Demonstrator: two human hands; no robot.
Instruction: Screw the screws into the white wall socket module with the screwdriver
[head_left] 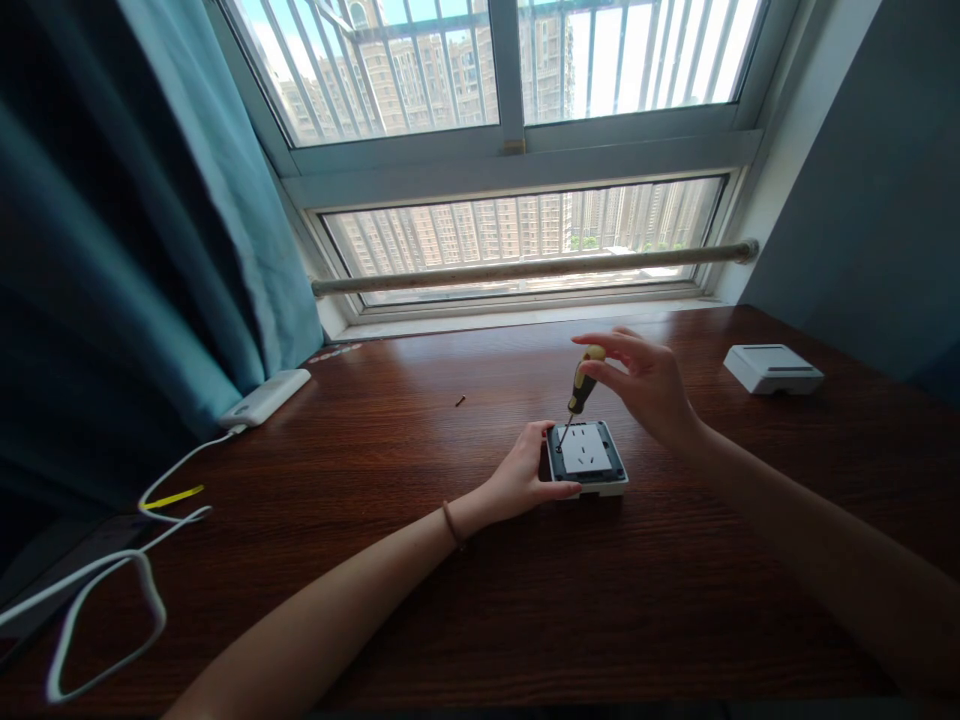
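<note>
A square wall socket [587, 456], white face in a dark frame, lies flat on the dark wooden table [420, 560]. My left hand [520, 480] grips its left edge, thumb along the front side. My right hand [645, 385] pinches the top of a small screwdriver [581, 390] with a yellow and black handle. The screwdriver stands nearly upright, its tip resting at the socket's far left corner. A single small screw [460, 401] lies loose on the table, off to the far left of the socket.
A white cover plate [772, 368] sits at the far right of the table. A white power bank [265, 397] with a looping white cable [112, 590] lies at the left near a teal curtain [150, 220]. A window sill runs behind the table.
</note>
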